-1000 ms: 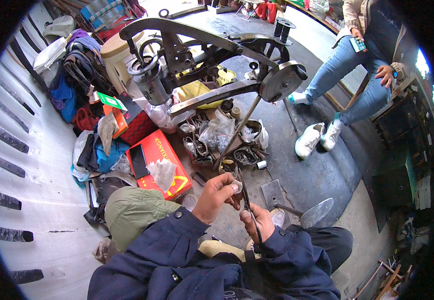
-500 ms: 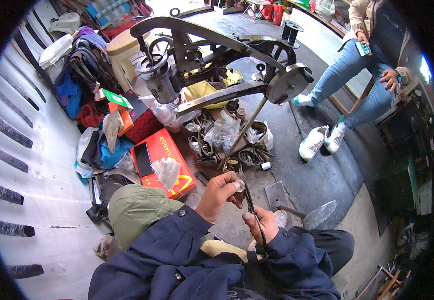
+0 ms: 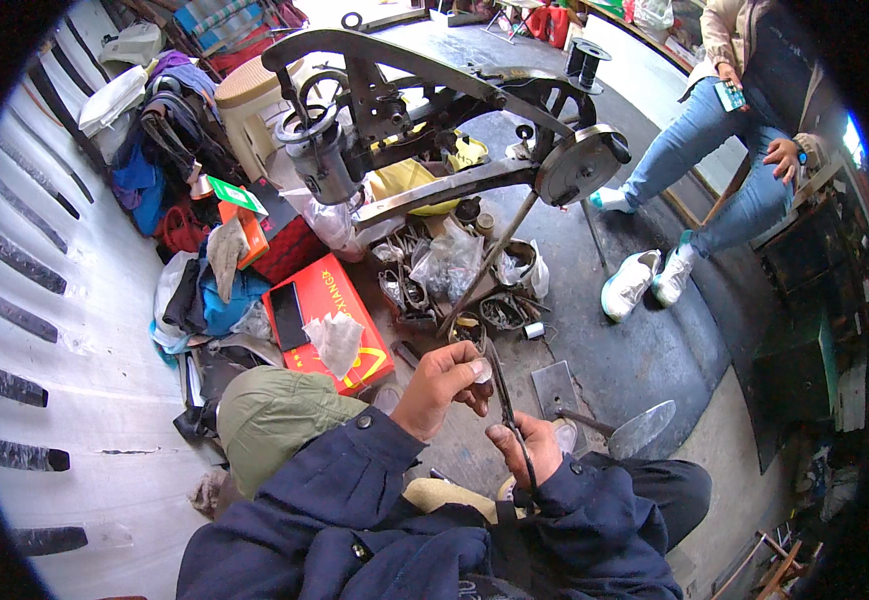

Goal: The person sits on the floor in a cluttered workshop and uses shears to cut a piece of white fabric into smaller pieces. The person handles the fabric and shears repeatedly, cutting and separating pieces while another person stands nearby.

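My left hand [image 3: 441, 390] is closed in a pinch, and a small whitish piece [image 3: 480, 370] shows at its thumb and fingertip. Just beside these fingers runs a thin dark strap [image 3: 505, 393], which looks doubled along part of its length. Lower and to the right, my right hand [image 3: 531, 450] is closed around that strap, thumb pointing up. From there its lower end passes down by my right cuff. Whether the left fingers also touch the strap is hard to tell. Both hands are above my lap.
Ahead stands a hand-cranked sewing machine [image 3: 434, 195]. Containers of small parts and a plastic bag [image 3: 447, 262] lie beneath it. A red shoebox [image 3: 362, 335] bears a phone and crumpled tissue. At right sits a person [image 3: 699, 150] holding a phone. A metal foot-shaped plate [image 3: 642, 430] is near my knee.
The strap and my right hand have shifted very slightly to the right. My left hand keeps its pinch in nearly the same place.
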{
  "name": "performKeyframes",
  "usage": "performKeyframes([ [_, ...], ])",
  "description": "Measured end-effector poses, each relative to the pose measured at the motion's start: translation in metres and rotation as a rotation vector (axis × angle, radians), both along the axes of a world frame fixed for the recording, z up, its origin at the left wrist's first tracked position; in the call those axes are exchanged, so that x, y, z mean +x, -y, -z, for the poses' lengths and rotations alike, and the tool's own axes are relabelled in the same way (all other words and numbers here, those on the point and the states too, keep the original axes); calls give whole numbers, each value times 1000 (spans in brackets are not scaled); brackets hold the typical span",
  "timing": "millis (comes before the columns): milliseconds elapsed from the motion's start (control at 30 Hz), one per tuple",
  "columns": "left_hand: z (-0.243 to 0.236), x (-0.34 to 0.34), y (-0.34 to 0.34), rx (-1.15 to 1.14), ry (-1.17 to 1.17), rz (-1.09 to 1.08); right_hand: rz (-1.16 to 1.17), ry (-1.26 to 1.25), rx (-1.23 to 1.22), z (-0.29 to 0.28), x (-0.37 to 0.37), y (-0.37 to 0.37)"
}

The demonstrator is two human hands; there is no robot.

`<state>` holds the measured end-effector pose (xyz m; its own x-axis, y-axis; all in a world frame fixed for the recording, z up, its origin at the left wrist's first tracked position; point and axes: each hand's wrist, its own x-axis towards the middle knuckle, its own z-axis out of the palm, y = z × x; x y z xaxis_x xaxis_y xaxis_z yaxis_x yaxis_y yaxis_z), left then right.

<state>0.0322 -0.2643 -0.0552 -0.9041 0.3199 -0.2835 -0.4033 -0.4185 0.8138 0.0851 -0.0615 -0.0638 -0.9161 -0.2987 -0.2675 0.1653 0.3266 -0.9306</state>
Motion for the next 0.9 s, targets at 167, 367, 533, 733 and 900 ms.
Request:
performKeyframes([
  [167,-3,1,-2,-24,-7,3,186,296,-71,22,-6,-3],
  [367,-8,14,-15,1,-28,135,56,271,-120,74,-14,-7],
  [533,-19,25,-23,11,-73,263,-28,293,107,132,-23,-16],
  [733,-33,32,-26,-14,-89,333,248,486,108,162,-27,-6],
  [900,-33,31,-20,-45,-67,355,199,330,439,161,-54,6],
])
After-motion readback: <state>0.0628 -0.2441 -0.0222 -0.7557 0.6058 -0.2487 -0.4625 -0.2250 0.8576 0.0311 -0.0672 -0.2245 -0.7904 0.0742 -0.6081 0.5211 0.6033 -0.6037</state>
